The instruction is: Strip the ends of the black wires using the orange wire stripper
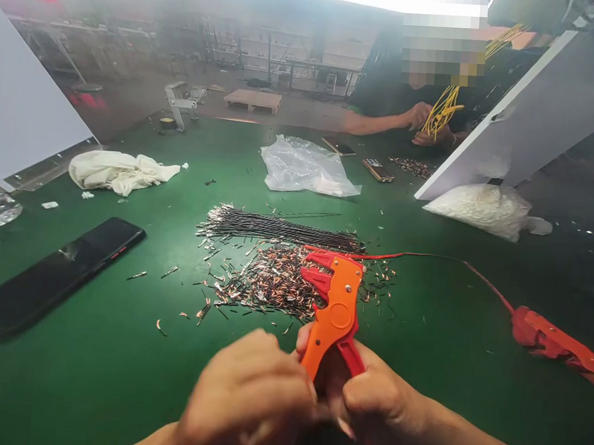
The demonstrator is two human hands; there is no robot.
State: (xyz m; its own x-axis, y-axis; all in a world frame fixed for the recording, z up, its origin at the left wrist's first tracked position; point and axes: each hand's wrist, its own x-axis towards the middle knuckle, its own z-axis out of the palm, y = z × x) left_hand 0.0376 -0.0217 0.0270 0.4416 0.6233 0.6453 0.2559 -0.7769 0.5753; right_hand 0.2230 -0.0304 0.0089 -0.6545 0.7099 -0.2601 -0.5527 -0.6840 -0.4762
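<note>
An orange and red self-adjusting wire stripper (339, 311) stands upright in front of me, its red jaws apart and facing left. My right hand (375, 396) is wrapped around its handles from below. My left hand (253, 396) is curled closed beside the handles, slightly blurred. Whatever its fingers pinch is hidden. Beyond the stripper lies a heap of short black wire offcuts (278, 281) with bare copper ends and bits of metal. Behind that heap a bundle of long black wires (281, 228) lies sideways, with metal terminals toward the left end.
A black phone (60, 273) lies left on the green table (109, 385). A second orange-red tool (559, 342) rests right, with red tape attached. Cloth (123, 170), a clear plastic bag (307, 166) and a filled bag (481, 209) lie farther back. A co-worker's hands (426, 126) hold yellow wires.
</note>
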